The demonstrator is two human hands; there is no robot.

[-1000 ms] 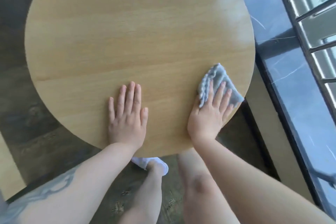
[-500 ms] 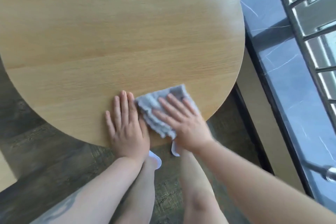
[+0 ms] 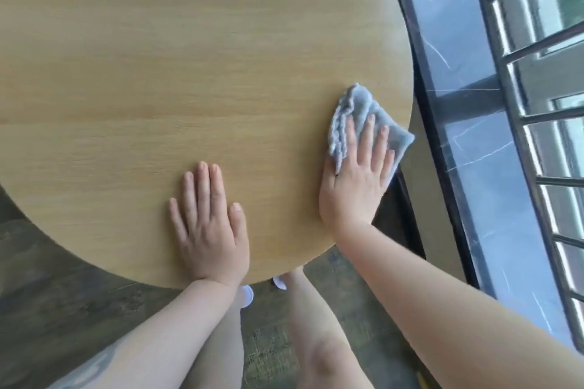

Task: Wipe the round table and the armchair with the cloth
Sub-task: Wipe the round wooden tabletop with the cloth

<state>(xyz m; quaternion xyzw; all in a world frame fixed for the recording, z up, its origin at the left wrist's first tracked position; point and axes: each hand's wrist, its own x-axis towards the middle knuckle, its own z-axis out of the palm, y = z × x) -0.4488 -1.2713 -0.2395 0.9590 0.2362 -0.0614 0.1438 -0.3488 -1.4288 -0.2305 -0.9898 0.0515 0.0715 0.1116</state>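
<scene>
The round wooden table [image 3: 177, 73] fills most of the view below me. A crumpled grey cloth [image 3: 360, 107] lies at the table's right edge, one corner hanging just past the rim. My right hand [image 3: 357, 180] presses flat on the cloth with straight fingers. My left hand [image 3: 208, 224] rests flat on the bare wood near the front rim, fingers together, holding nothing. The armchair is out of view.
A dark marble sill [image 3: 480, 136] runs close along the table's right side, with a barred window [image 3: 543, 79] beyond it. Dark wood floor [image 3: 63, 300] shows at the lower left. My legs and white shoes [image 3: 246, 295] stand under the front rim.
My right hand has swept the cloth from beside my left hand back out to the table's right edge. The left hand has stayed flat in place.
</scene>
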